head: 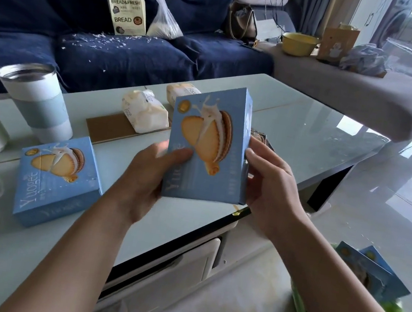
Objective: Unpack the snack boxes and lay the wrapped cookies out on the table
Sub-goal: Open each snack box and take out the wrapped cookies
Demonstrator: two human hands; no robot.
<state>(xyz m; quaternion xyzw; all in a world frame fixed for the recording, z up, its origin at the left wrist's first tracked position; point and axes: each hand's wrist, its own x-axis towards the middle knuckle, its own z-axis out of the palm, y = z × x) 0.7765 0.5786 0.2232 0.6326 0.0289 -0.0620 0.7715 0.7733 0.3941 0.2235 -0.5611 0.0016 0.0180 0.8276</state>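
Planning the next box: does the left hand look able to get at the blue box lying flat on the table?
Probably yes: the flat blue box lies uncovered just beside the left hand, but that hand first must release the held box.

Both forearms were bare, with no sleeves, watch or rings showing on the left hand (146,181) or the right hand (270,191); short, unpainted nails.

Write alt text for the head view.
Both hands, left hand and right hand, hold a closed blue cookie box upright above a glass table. A second blue box lies flat at left, beside a tumbler.
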